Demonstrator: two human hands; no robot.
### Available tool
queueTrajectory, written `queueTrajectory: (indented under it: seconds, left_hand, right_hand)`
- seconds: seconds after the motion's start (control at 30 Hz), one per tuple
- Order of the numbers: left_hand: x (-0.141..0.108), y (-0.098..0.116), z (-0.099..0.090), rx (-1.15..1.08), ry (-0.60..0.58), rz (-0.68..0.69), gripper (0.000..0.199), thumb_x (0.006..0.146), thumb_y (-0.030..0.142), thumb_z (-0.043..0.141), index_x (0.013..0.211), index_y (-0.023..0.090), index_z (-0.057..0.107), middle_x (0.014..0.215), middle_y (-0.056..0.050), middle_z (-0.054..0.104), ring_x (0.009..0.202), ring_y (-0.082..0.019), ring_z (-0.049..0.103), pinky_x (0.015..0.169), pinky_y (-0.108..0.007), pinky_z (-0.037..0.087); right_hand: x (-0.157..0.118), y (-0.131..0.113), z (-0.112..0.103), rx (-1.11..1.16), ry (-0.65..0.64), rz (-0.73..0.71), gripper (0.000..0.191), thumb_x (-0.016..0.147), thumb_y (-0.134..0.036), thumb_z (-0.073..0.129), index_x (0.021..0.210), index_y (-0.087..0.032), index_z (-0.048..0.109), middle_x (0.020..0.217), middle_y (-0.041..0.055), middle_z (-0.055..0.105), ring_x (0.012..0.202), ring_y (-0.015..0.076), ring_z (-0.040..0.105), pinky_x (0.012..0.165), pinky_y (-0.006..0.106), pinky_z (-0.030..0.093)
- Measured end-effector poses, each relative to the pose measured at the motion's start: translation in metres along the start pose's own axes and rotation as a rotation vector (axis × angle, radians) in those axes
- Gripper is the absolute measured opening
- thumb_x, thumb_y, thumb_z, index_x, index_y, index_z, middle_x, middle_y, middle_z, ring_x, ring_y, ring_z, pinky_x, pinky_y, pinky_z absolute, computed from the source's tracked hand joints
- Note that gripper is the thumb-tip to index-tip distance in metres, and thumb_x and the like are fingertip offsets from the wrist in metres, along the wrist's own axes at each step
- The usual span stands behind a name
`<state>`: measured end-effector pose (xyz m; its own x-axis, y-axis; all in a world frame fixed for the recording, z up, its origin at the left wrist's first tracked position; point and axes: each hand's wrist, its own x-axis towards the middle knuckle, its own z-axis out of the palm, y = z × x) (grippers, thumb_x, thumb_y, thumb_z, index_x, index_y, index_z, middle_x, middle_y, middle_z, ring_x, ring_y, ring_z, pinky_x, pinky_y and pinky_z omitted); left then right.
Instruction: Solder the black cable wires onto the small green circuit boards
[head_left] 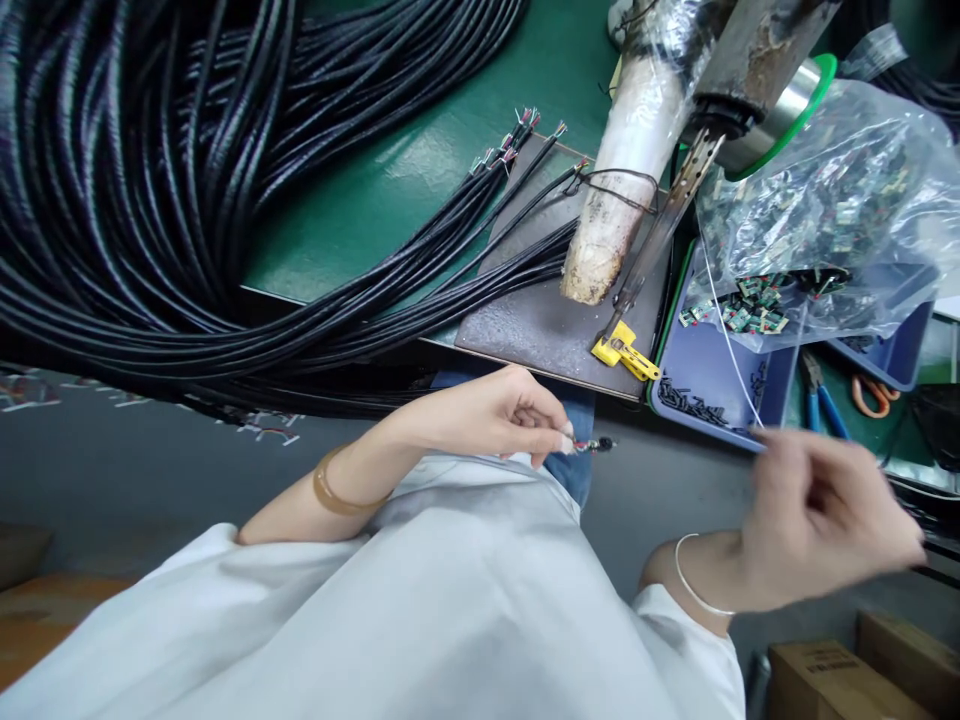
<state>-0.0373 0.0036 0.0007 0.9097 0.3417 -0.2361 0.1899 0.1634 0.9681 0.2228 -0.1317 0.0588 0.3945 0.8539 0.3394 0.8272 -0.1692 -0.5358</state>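
My left hand (517,415) is closed in a pinch on a short cable end with bared coloured wires and a small black-tipped connector (601,444) pointing right, held in front of the bench edge. The cable behind it is mostly hidden by the hand. My right hand (829,515), smeared by motion, is closed at the right. A thin silvery solder wire (724,320) comes down from the spool (787,115) to its fingertips. Between and above the hands, a soldering iron (664,235) points down at a yellow clip (626,352) on a dark plate (525,325).
Thick bundles of black cable (150,200) cover the left of the green bench (337,235). A stained white tube (615,200) hangs beside the iron. At right are a blue tray (772,380), a plastic bag (840,200) of small circuit boards, and blue-handled pliers (825,405).
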Motion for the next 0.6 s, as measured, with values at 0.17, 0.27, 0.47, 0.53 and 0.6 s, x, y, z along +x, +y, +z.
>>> queueTrajectory:
  seconds: [0.17,0.27,0.47,0.53,0.6]
  left_hand:
    - [-0.002,0.017,0.016,0.062,-0.167,0.158,0.021,0.087,0.028,0.067,0.076,0.013,0.075,0.054,0.002,0.055,0.05,-0.008,0.044,0.049,-0.021,0.034]
    - [-0.005,0.025,0.031,0.123,-0.121,0.255,0.02,0.085,0.021,0.066,0.067,0.014,0.07,0.054,0.004,0.047,0.052,-0.007,0.035,0.052,-0.022,0.031]
    - [0.0,-0.007,0.049,-0.374,0.299,0.074,0.024,0.084,0.033,0.071,0.073,0.013,0.064,0.055,0.005,0.05,0.049,-0.005,0.036,0.047,-0.019,0.028]
    - [0.002,-0.022,0.048,-0.51,0.438,0.043,0.027,0.083,0.037,0.072,0.075,0.013,0.062,0.05,0.007,0.046,0.045,-0.004,0.033,0.043,-0.018,0.023]
    - [0.003,-0.031,0.044,-0.611,0.501,0.044,0.029,0.082,0.039,0.073,0.078,0.014,0.062,0.049,0.007,0.046,0.043,-0.003,0.03,0.042,-0.017,0.018]
  right_hand:
    - [0.037,0.032,0.028,-0.229,-0.303,-0.1,0.015,0.089,-0.038,0.068,0.086,-0.024,0.072,0.072,-0.0017,0.064,0.057,0.0112,0.046,0.06,0.03,0.035]
    - [0.05,0.043,0.039,-0.178,-0.354,-0.083,0.016,0.088,-0.039,0.069,0.086,-0.023,0.072,0.075,-0.0019,0.067,0.055,0.0101,0.045,0.058,0.029,0.033]
    - [0.073,0.036,0.058,-0.15,-0.506,-0.126,0.008,0.081,-0.029,0.071,0.084,-0.022,0.072,0.082,-0.0015,0.074,0.057,0.0098,0.05,0.062,0.027,0.037]
    - [0.079,0.034,0.06,-0.177,-0.567,-0.137,0.005,0.079,-0.026,0.069,0.081,-0.022,0.072,0.08,-0.0019,0.073,0.058,0.0101,0.052,0.062,0.027,0.037]
    - [0.08,0.031,0.058,-0.215,-0.579,-0.135,0.004,0.079,-0.024,0.069,0.08,-0.022,0.071,0.075,-0.0027,0.071,0.056,0.0097,0.051,0.061,0.027,0.036]
